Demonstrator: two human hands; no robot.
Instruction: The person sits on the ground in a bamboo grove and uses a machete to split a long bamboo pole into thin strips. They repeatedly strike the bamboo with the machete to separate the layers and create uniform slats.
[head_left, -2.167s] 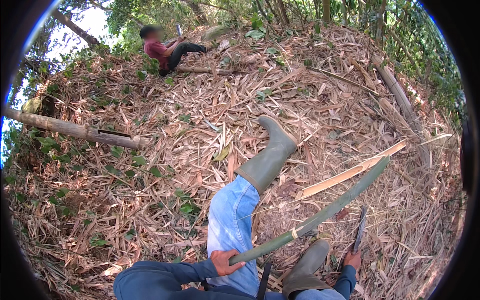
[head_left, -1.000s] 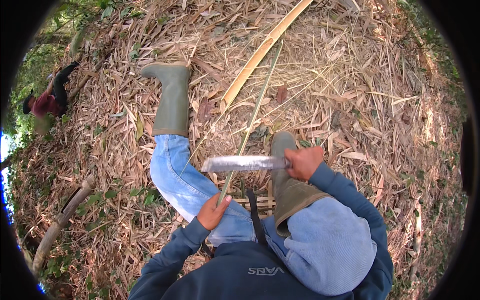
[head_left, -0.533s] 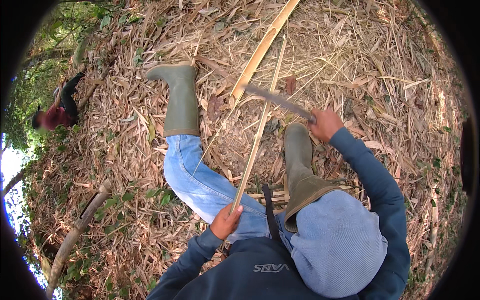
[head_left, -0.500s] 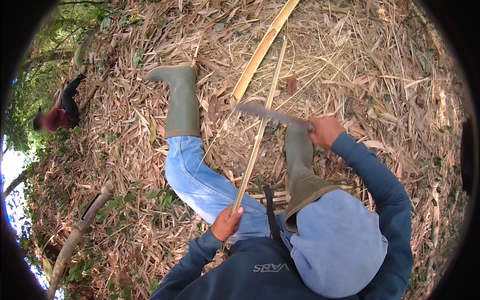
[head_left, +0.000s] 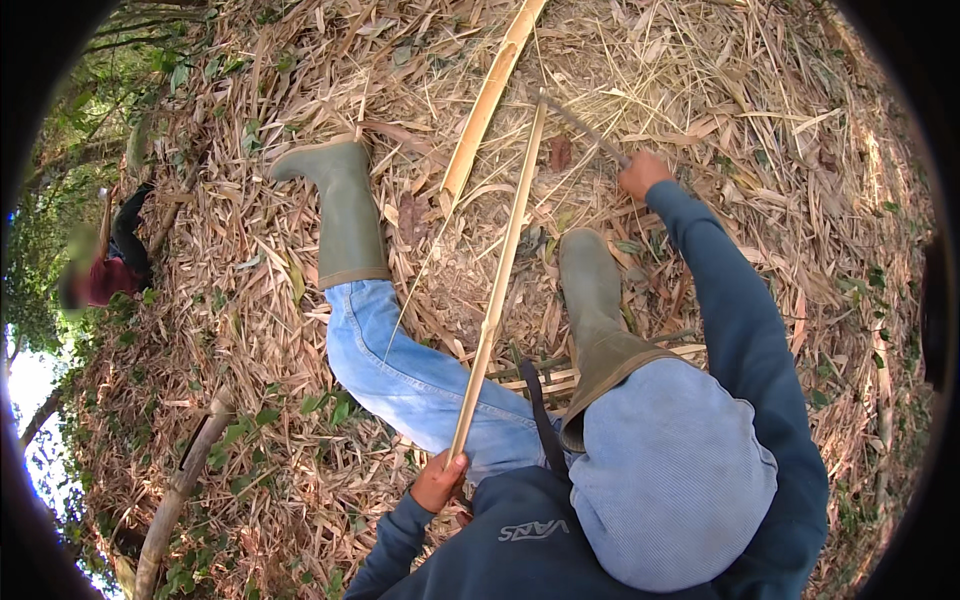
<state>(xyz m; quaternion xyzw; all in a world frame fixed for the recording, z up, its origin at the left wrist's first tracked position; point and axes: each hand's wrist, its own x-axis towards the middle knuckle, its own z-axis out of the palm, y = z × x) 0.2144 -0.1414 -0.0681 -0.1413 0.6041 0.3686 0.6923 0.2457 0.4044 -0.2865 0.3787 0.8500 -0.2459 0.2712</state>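
My left hand [head_left: 438, 481] is closed around the near end of a long, pale split bamboo strip [head_left: 505, 260], close to my left thigh. From there the strip slants away over my jeans and between my boots. My right hand [head_left: 645, 175] grips the handle of a machete [head_left: 592, 132], out beyond my right boot. Its dark blade points up and to the left, with the tip beside the strip's far end; whether they touch I cannot tell.
A wider split bamboo piece [head_left: 485, 110] lies ahead on dry leaf litter. My left boot [head_left: 350, 215] is stretched out, my right boot [head_left: 590, 280] planted nearer. A log [head_left: 185, 480] rests at left; another person [head_left: 112, 275] is far left. Thin shavings lie scattered ahead.
The machete has moved away from me along the strip, from its middle part to its far end, as my right arm straightened. My left hand still holds the near end.
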